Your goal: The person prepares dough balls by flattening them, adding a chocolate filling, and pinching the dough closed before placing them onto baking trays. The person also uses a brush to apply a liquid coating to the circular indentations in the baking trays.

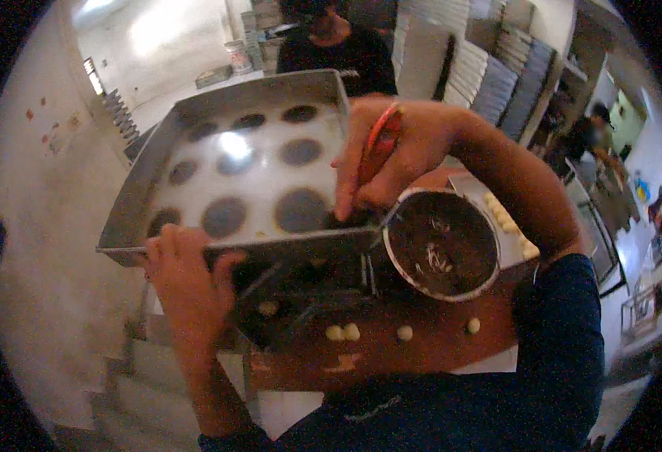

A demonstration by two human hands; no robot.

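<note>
**Several dark round patches (301,151) showing inside one deep, silver, square metal tray (139,192)**

The tray is sitting in front of the person, left of a round, dark-lined bowl (451,298) with a pale rim. The left hand (184,271) is gripping the tray's near wall at its left end. The right hand (406,151) is clasping a slim red tool (381,135) above the near right corner. Four small, pale, round balls (351,331) are lying on the reddish-brown counter (440,350), two touching. Another person in black (334,56) is standing beyond the tray.
</note>
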